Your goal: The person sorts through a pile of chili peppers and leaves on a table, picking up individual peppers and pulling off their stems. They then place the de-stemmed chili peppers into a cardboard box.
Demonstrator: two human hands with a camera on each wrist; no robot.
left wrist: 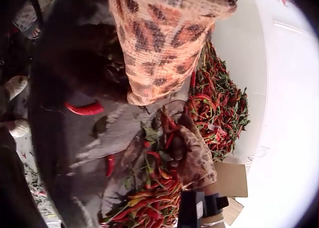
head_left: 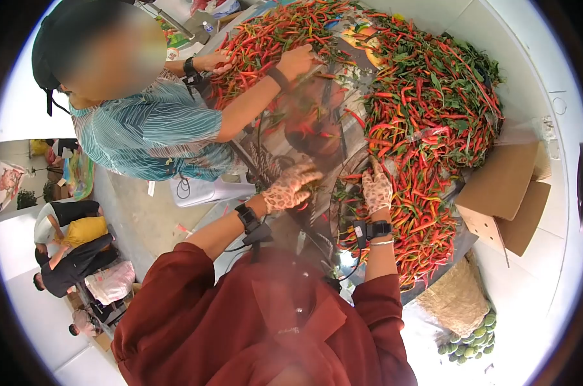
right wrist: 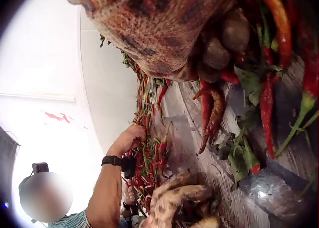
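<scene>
My left hand [head_left: 290, 186], in a leopard-print fingerless glove, hovers over the dark sheet with its fingers loosely bent. In the left wrist view its fingers are hidden behind the glove; a single red chili pepper [left wrist: 84, 108] lies on the sheet nearby. My right hand [head_left: 376, 186], gloved alike, is at the inner edge of the chili heap [head_left: 426, 193]. The right wrist view shows its fingers curled round red chili peppers [right wrist: 205, 113], whose tips stick out below. Beside them lie a leafy green sprig [right wrist: 241, 158] and more long red chilies.
Opposite on the left, another person [head_left: 156, 135] reaches into a second part of the heap [head_left: 272, 38]. Leafy chilies are piled at the back right. A cardboard box [head_left: 497, 186] stands at the right, with a woven sack [head_left: 459, 296] and green melons [head_left: 468, 344] below it.
</scene>
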